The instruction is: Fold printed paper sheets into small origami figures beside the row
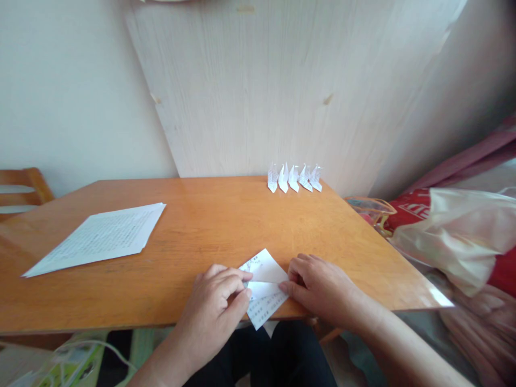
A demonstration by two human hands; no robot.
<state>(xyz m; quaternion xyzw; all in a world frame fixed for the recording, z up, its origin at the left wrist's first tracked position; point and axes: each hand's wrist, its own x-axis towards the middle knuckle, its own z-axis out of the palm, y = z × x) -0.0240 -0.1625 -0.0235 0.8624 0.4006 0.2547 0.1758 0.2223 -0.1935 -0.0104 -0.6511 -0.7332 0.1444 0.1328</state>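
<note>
A folded sheet of printed paper (pixel 268 271) lies at the table's near edge, its lower corner sticking out past the edge. Creases cross it, and a flap shows along its middle. My left hand (pixel 220 295) pinches the paper's left side between thumb and fingers. On the opposite side, my right hand (pixel 312 279) has its fingers curled, with the thumb pressing the paper's right corner. Parts of both side corners are hidden under the fingers.
Several folded white paper figures (pixel 294 178) stand in a row at the table's back, by the wall panel. A stack of printed sheets (pixel 105 231) lies on the left of the wooden table (pixel 201 215). Bags (pixel 455 231) crowd the right side; a chair (pixel 28 188) stands far left.
</note>
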